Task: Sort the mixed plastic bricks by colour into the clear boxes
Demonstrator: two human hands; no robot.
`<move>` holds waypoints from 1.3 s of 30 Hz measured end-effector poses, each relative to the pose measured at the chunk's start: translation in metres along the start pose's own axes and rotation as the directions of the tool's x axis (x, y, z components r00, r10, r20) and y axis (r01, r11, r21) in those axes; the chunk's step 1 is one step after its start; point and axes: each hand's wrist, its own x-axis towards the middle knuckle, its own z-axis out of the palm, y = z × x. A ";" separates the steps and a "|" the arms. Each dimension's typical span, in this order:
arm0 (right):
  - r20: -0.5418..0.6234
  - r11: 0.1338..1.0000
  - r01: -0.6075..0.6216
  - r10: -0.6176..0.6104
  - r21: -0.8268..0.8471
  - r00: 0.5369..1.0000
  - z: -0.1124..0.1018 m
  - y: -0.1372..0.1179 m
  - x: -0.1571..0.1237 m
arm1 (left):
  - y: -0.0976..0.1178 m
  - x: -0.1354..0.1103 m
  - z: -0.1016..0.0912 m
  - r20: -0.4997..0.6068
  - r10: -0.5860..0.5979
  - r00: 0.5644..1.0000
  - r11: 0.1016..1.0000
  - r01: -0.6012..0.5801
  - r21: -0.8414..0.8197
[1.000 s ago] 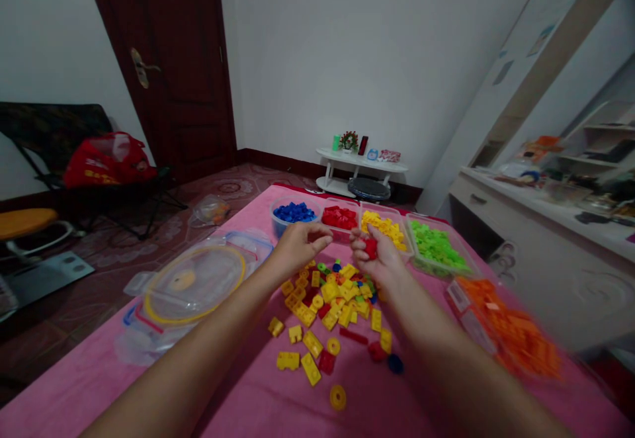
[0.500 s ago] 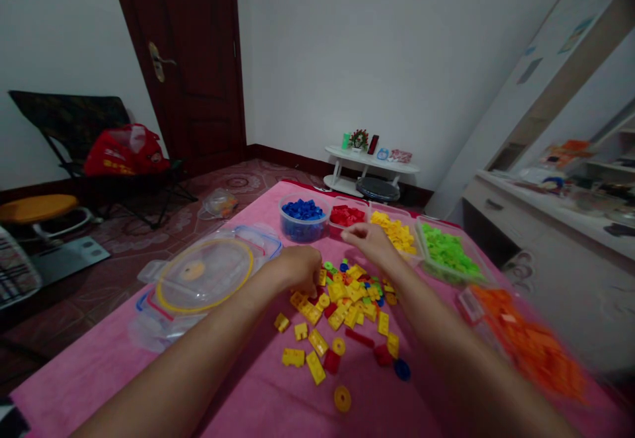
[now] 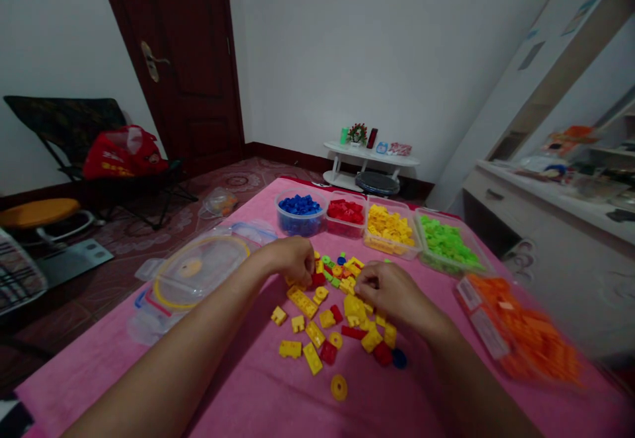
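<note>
Over the left side of a loose pile of toy building bricks, my left hand (image 3: 297, 259) has its fingers curled down beside a red brick (image 3: 318, 280); what they pinch is hidden. At the pile's right side, my right hand (image 3: 391, 290) is bent over yellow bricks (image 3: 354, 309), thumb and fingers drawn together. Whether a brick sits between those fingertips I cannot make out. Scattered nearer me are a yellow ring-shaped piece (image 3: 338, 388), a blue round piece (image 3: 399, 358) and several yellow and red bricks on the pink cloth (image 3: 278, 398).
Behind the pile stand clear containers of blue bricks (image 3: 300, 206), red bricks (image 3: 346, 212), yellow bricks (image 3: 389, 226) and green bricks (image 3: 449, 243). An orange-brick container (image 3: 526, 332) is at right. Clear lids (image 3: 198, 269) lie stacked at left.
My right hand has come down from near the red and yellow containers to the pile. Yellow bricks there have shifted and spread toward me. My left hand stays at the pile's left side.
</note>
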 end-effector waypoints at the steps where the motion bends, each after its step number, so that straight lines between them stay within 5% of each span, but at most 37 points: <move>1: -0.034 1.000 0.016 -0.015 0.016 0.999 0.001 -0.002 0.003 | -0.004 0.001 -0.002 -0.008 0.023 1.000 0.996 -0.024 -0.089; 5: -0.090 0.995 0.096 -0.096 -0.009 0.991 0.013 -0.017 0.027 | -0.007 0.001 -0.010 -0.102 0.014 0.995 0.842 -0.067 -0.535; 8: -0.037 0.991 0.068 -0.073 -0.119 0.997 0.023 -0.028 0.048 | 0.000 0.001 -0.011 -0.144 0.006 0.990 0.516 -0.127 -0.847; 11: -0.003 0.974 -0.018 0.018 -0.227 1.000 0.032 -0.038 0.062 | 0.005 0.002 -0.010 -0.166 0.063 0.984 0.164 -0.175 -0.971; 14: -0.014 0.950 -0.073 0.072 -0.303 0.997 0.037 -0.045 0.066 | 0.008 0.005 -0.009 -0.166 0.044 0.985 0.045 -0.168 -0.985; 16: -0.018 0.941 -0.091 0.090 -0.326 0.996 0.039 -0.047 0.065 | 0.009 0.008 -0.008 -0.163 -0.044 0.986 0.130 -0.156 -0.979; 19: -0.045 0.954 -0.077 0.067 -0.290 0.997 0.038 -0.044 0.061 | 0.010 0.012 -0.005 -0.241 -0.195 0.951 0.468 -0.126 -0.875; 23: -0.151 0.978 -0.125 0.100 -0.164 0.983 0.031 -0.035 0.049 | 0.011 0.012 0.003 -0.407 -0.234 0.883 0.938 0.096 -0.332; 27: -0.154 0.990 -0.128 0.118 -0.053 0.981 0.014 -0.035 0.027 | 0.014 0.009 0.012 -0.362 -0.227 0.904 0.940 0.301 0.163; 33: 0.148 0.960 -0.081 0.124 -0.269 0.981 0.008 -0.060 -0.003 | 0.021 0.009 0.018 -0.219 -0.205 0.954 0.929 0.260 0.264; 39: 0.156 0.922 -0.036 0.104 -0.385 0.982 0.023 -0.072 -0.007 | 0.023 0.011 0.023 -0.275 -0.227 0.934 0.908 0.305 0.287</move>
